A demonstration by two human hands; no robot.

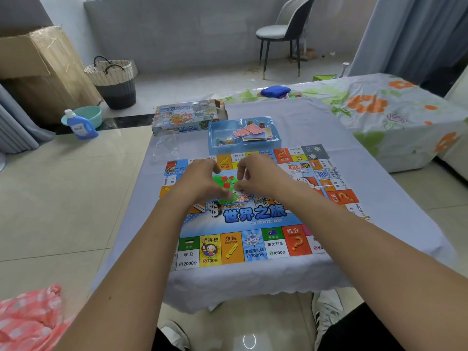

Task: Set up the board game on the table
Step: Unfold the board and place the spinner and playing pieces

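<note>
The colourful game board (253, 216) lies unfolded on the table's pale cloth (316, 127). Above its middle, my left hand (200, 181) and my right hand (258, 173) together pinch a small clear bag of green and red plastic houses (225, 183). Behind the board stands the blue box tray (244, 134) with red cards, paper money and small coloured pawns inside. The printed box lid (186, 117) lies at the table's far left. An empty clear plastic bag (166, 145) rests on the cloth in front of the lid.
A bed with a flowered sheet (374, 107) adjoins the table on the right. On the floor at left are a blue detergent bottle (81, 126), a teal basin, a woven basket (114, 79) and a cardboard box. A chair (286, 31) stands at the back.
</note>
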